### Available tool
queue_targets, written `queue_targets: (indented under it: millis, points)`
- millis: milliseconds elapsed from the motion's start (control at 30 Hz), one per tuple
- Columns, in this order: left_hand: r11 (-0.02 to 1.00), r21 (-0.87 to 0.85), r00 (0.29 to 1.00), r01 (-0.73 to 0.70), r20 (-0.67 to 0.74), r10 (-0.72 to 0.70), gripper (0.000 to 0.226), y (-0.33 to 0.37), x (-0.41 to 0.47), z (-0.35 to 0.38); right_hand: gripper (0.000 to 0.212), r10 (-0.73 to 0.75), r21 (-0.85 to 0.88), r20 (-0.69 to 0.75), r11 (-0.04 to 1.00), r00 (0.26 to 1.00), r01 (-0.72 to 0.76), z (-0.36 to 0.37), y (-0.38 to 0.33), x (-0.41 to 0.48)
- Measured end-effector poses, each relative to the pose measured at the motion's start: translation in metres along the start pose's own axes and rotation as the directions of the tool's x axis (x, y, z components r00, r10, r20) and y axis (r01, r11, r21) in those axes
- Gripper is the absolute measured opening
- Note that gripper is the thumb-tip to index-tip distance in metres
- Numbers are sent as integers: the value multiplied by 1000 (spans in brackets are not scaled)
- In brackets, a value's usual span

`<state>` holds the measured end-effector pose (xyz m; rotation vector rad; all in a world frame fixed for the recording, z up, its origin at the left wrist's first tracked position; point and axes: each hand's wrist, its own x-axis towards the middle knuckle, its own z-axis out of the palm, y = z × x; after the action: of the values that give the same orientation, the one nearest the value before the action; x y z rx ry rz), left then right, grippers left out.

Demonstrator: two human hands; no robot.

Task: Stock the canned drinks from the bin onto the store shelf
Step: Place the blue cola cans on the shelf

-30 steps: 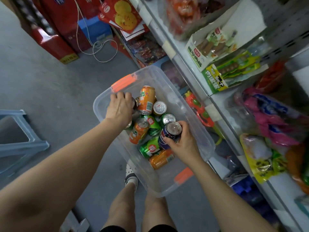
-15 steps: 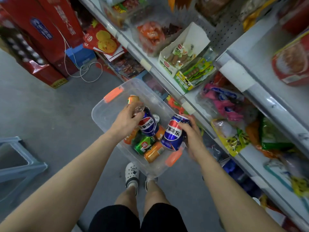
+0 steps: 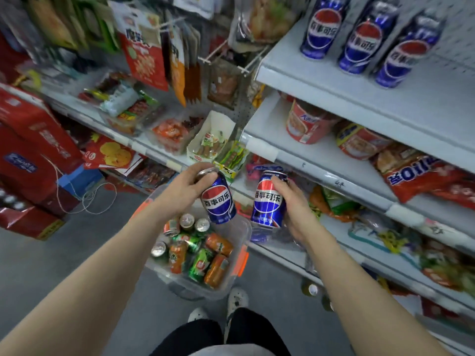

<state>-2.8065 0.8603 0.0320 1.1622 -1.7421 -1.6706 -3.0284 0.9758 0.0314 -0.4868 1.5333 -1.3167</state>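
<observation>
1. Hands first: your left hand is closed over the top rim of a blue cola can, fingers wrapped around its upper end, so the can hangs tilted with its base swung toward your right.
2. Your right hand grips a second blue cola can from its right side — fingers curled around the body, can nearly upright, label facing you.
3. Both cans are in the air above the far end of the clear plastic bin, close to each other but not touching.
4. Your bin sits on the grey floor just in front of your shoes, with orange latches on its ends.
5. Inside it lie orange and green cans in a loose heap, some on their sides, a few showing silver tops.
6. Up at your right, the top shelf already carries three matching blue cans standing in a row at its left end — the board in front of them is bare.
7. Lower shelves beside your right hand hold snack bags and tubs, blurred.
</observation>
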Motion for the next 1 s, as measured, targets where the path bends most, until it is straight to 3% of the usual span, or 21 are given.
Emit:
queue_targets:
  millis: [67,233,367,433,500,667,733,867,1000]
  points:
    - [996,66,998,-55,45,52,48,21,4,5,94,-49,-11,-22,999,999,49,-7,-19,-14]
    - [964,174,974,-202,140,179,44,73,18,23,43,-179,-47,-35,983,983,177,-35,-65,-45]
    - [935,198,950,-296,166,265,52,117,25,44,42,-319,-154,-107,941,942,301,-60,-108,-64]
    - [903,240,931,-357,177,321,58,141,30,58,55,-391,-214,-132,908,911,359,-77,-131,-72]
    - [885,235,911,-401,199,360,54,164,35,71,68,-443,-251,-155,882,883,398,-93,-154,-79]
    - [876,167,890,-452,154,429,35,219,52,112,58,-565,-377,-193,797,802,471,-144,-212,-86]
    - [877,149,887,-457,143,438,26,238,61,129,48,-600,-417,-203,768,774,486,-166,-234,-80]
    - [856,173,873,-487,118,472,57,269,79,158,46,-685,-544,-231,679,691,493,-202,-273,-58]
    - [836,194,857,-514,72,510,41,291,95,186,57,-725,-703,-202,575,659,418,-230,-297,-23]
